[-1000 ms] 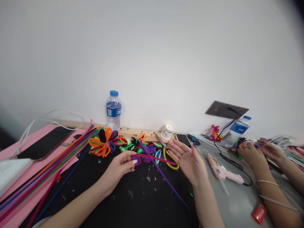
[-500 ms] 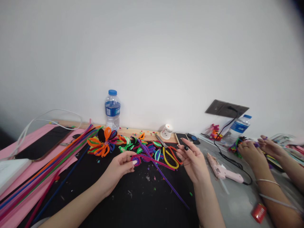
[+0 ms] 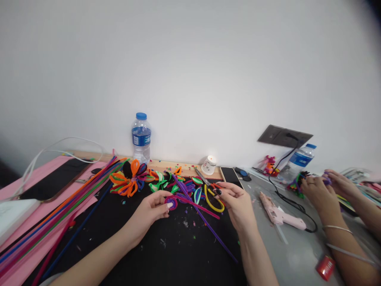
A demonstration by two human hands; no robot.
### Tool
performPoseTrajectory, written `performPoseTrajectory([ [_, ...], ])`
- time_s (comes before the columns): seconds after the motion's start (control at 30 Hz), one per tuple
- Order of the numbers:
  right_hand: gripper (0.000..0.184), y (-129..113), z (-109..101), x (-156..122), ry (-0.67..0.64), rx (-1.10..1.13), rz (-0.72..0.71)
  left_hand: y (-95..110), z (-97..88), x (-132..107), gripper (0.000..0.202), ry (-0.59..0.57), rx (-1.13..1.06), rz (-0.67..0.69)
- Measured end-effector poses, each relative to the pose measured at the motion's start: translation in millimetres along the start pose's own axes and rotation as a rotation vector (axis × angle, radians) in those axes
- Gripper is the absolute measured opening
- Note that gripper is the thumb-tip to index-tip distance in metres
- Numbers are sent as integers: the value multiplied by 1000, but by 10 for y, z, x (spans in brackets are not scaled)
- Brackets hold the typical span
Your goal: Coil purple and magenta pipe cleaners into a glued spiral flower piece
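We see the left hand [image 3: 150, 208] reaching in from the lower left, its forearm slanting up across the black surface [image 3: 166, 258], wrist nearly straight. Its thumb and bent fingers are drawn together in a pinch on a purple and magenta coil [image 3: 174, 202], held just above the surface in front of the heaped loops [image 3: 184, 186]. From the coil we follow a magenta strand [image 3: 205, 209] to the right, crossing a longer purple strand [image 3: 216, 234].

The right hand [image 3: 240, 204] rises steeply from the bottom edge, back of the hand toward us, partly closed, with its dark-nailed thumb and forward fingers curled at the orange part of the handles of the scissors [image 3: 214, 207]. We cannot tell whether it grips them or only touches them.

The fingers cover part of the handles, and the left thumb covers part of the coil. We lose both forearms at the bottom edge. Among the heaped loops, we cannot separate every piece. At the far right, a co-worker's hands [image 3: 317, 194] close around something purple [image 3: 327, 179], mostly hidden and too small to make out; the right edge cuts off those arms.
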State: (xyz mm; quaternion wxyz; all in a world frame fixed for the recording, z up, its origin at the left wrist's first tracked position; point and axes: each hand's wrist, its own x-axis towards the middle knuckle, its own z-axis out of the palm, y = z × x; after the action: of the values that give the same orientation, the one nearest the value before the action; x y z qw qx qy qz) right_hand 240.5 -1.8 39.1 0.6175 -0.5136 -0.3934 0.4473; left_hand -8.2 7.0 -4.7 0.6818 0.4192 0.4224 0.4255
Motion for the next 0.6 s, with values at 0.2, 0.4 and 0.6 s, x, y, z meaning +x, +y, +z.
performPoseTrajectory([
  [0.2,22,11,44,0,30,-67,-22,-11,0,3,25,-1,1,-6],
  [0.4,26,-1,46,0,-19,-10,-11,-10,-4,-1,25,3,1,1],
  [0.6,29,22,30,4,-82,63,47,6,-2,16,24,-12,2,-6],
])
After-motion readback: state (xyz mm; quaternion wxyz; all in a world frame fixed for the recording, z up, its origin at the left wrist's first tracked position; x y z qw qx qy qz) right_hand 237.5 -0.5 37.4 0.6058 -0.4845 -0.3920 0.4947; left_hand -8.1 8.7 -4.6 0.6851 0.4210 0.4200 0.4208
